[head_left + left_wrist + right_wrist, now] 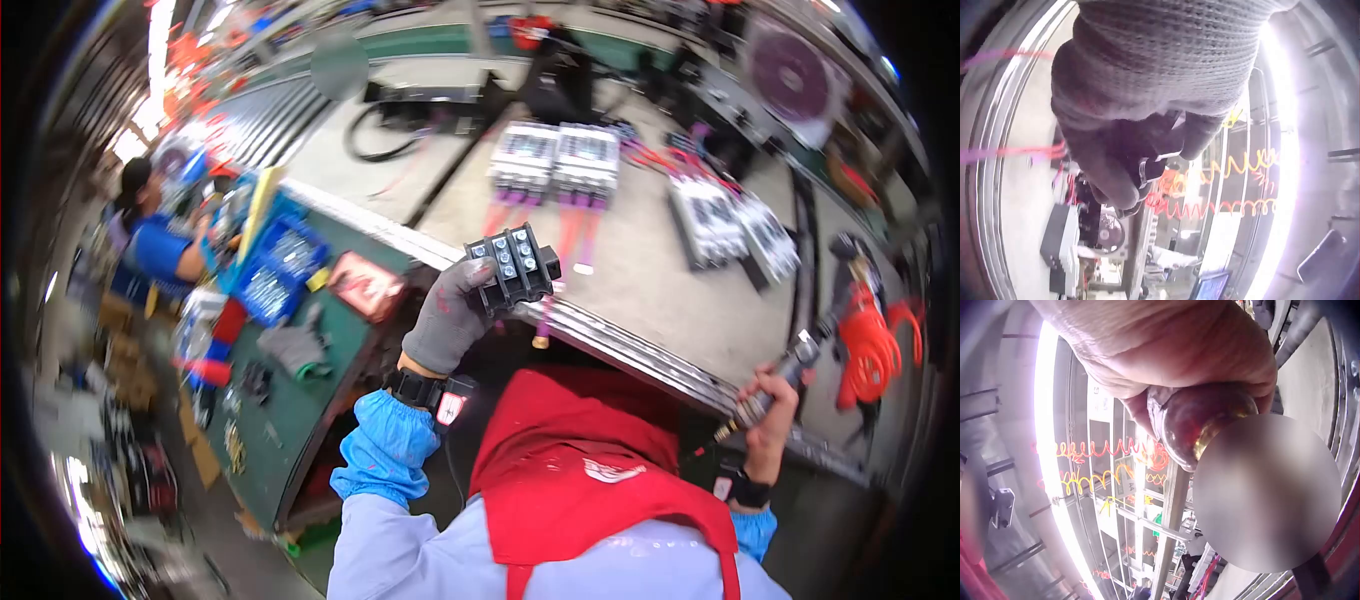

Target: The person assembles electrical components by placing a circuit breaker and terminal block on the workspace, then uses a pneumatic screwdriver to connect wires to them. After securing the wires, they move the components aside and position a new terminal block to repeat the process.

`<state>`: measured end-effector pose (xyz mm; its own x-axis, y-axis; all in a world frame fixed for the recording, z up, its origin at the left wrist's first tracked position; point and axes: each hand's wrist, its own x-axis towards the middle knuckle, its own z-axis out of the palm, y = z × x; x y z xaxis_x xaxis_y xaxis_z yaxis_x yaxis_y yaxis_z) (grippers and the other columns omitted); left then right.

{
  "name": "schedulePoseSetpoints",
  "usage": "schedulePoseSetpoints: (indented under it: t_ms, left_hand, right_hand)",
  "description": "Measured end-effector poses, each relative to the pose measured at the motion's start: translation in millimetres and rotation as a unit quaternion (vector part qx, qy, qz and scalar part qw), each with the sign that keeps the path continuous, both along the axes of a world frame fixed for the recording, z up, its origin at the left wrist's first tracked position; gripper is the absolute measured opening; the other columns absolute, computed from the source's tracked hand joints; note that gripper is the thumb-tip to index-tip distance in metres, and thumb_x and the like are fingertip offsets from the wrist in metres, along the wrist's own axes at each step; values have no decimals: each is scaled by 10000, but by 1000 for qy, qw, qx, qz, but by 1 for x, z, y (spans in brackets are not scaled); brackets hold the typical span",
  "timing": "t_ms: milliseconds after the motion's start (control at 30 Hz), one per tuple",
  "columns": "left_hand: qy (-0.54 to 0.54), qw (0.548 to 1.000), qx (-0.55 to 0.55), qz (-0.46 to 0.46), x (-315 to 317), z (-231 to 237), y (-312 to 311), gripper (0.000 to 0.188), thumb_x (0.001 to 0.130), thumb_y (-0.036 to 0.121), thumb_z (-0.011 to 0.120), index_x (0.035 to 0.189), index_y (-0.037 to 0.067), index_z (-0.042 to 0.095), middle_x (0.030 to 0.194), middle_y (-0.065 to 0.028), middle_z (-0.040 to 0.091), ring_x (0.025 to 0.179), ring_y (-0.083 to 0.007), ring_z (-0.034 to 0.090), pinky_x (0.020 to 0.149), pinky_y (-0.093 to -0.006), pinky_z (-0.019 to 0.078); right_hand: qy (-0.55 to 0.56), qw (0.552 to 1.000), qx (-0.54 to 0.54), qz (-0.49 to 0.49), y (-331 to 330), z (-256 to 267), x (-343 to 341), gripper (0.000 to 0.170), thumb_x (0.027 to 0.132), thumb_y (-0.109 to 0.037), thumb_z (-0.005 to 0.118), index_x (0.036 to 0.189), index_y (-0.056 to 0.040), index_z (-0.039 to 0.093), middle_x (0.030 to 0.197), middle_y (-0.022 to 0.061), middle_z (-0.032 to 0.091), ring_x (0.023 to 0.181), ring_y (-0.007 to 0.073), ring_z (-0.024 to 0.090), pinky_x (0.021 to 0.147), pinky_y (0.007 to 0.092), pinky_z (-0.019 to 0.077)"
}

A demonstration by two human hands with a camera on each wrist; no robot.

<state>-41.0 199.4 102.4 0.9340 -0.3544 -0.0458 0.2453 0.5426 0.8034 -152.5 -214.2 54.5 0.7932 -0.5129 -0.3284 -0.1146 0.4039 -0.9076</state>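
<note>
My left hand (450,315), in a grey glove, grips a black terminal block (510,265) with rows of silver screws facing up. It is held in front of the bench edge, above the red apron. In the left wrist view the gloved fingers (1110,178) curl round the block, which is mostly in shadow. The bare right hand (772,410) wraps round a power screwdriver (803,352) at the bench's right front edge, its thin bit pointing down and left. The right wrist view shows the shiny screwdriver end (1210,415) below the palm, partly covered by a blurred disc.
On the pale bench (640,300) stand two white devices (525,155) with purple and red leads, and two more devices (705,220) farther right. A red coiled hose (868,340) hangs at right. Left, a green table holds a blue bin (285,265); a person (160,250) sits beyond.
</note>
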Motion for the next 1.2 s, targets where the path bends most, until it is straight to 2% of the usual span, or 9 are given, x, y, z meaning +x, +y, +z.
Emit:
schedulePoseSetpoints:
  t_ms: [267, 567, 667, 767, 900, 1033, 1067, 1167, 1200]
  left_hand:
    - [41, 992, 46, -115, 35, -41, -131, 406, 919, 232, 561, 1241, -11, 512, 1091, -103, 650, 943, -203, 657, 773, -294, 522]
    - [-2, 940, 333, -80, 59, -67, -165, 471, 855, 279, 662, 1149, -74, 558, 1007, -124, 653, 833, -195, 649, 697, -308, 522]
    - [-118, 856, 502, 44, 62, -64, -166, 632, 802, 357, 709, 1198, -96, 516, 1018, -188, 635, 850, -266, 635, 727, -355, 518]
    - [-267, 653, 704, 84, 58, -71, -167, 683, 773, 403, 720, 1218, -71, 510, 1034, -214, 608, 926, -319, 612, 809, -400, 500]
    - [-267, 539, 795, 86, 37, -66, -190, 862, 697, 555, 722, 1290, -10, 453, 1146, -211, 552, 1114, -349, 518, 867, -499, 449]
    - [-283, 578, 764, 50, 50, -69, -192, 891, 656, 541, 728, 1327, 36, 433, 1244, -159, 519, 1184, -378, 460, 917, -525, 409]
    - [-302, 600, 741, 21, 57, -67, -189, 837, 650, 413, 739, 1346, 69, 425, 1303, -128, 500, 1233, -390, 425, 962, -526, 382]
    - [-452, 523, 721, -41, 75, -72, -175, 746, 669, 289, 713, 1338, 82, 454, 1321, -128, 500, 1262, -386, 415, 983, -552, 366]
    - [-469, 484, 739, 17, 74, -66, -175, 697, 693, 231, 690, 1327, 51, 462, 1283, -163, 524, 1232, -388, 459, 970, -530, 400]
  right_hand:
    - [-34, 999, 7, -28, -17, 12, -27, 259, 678, -71, 557, 902, 50, 509, 608, 116, 523, 490, 237, 557, 489, 344, 494]
    - [-23, 999, 21, -44, -31, 5, -37, 247, 680, -61, 550, 899, 46, 512, 618, 113, 527, 496, 232, 557, 497, 355, 502]
    - [-21, 998, 25, -46, -34, 1, -35, 246, 679, -58, 547, 901, 44, 512, 617, 113, 522, 495, 236, 552, 501, 357, 502]
    - [-18, 998, 28, -45, -36, -1, -31, 247, 680, -59, 543, 902, 43, 510, 622, 117, 522, 503, 237, 551, 509, 359, 504]
    - [-18, 999, 28, -35, -34, 2, -24, 249, 676, -59, 541, 902, 41, 508, 630, 118, 520, 517, 234, 548, 519, 365, 505]
    - [-21, 999, 5, -31, -30, 10, -14, 263, 662, -54, 544, 905, 41, 507, 632, 114, 515, 524, 232, 546, 519, 369, 502]
    - [-29, 999, 3, -32, -30, 11, -11, 266, 660, -53, 545, 906, 40, 507, 634, 112, 513, 525, 232, 547, 519, 370, 503]
    - [-43, 999, -7, -17, -31, 17, -7, 271, 657, -50, 545, 909, 40, 505, 646, 108, 509, 525, 233, 545, 520, 374, 506]
    - [-48, 999, -11, -8, -31, 18, -5, 271, 656, -49, 545, 910, 40, 505, 652, 108, 508, 524, 233, 544, 521, 375, 507]
